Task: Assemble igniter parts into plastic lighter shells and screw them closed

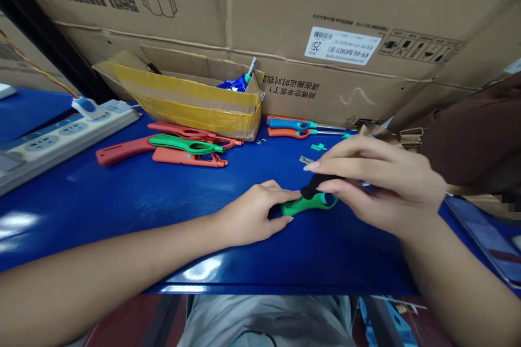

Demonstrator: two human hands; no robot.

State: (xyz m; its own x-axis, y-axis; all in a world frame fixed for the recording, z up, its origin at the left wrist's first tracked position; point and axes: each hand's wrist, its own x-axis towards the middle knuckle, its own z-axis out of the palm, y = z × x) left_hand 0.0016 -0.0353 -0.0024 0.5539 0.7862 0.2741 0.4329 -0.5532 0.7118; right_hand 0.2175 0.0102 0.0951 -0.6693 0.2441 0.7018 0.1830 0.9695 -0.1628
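My left hand (pixel 258 211) lies on the blue table, thumb and fingers closed around the near end of a green lighter shell (pixel 304 205). The shell rests on the tabletop, partly hidden by both hands. Above it, my right hand (pixel 382 184) pinches a short black object (pixel 315 185) between thumb and fingers. Its lower end points toward the left fingertips at the shell; its kind is not clear because the fingers cover much of it. Just beyond the right fingertips lie a clear plastic piece (pixel 306 160) and a small teal part (pixel 318 147).
Red and green lighter shells (pixel 187 143) lie left of centre. Behind them stands an open yellow-taped carton (pixel 195 114). Blue and orange lighters (pixel 288 124) rest at the back. A power strip (pixel 61 138) runs along the left, a phone (pixel 484 233) lies right, and large cardboard (pixel 285 11) walls the back.
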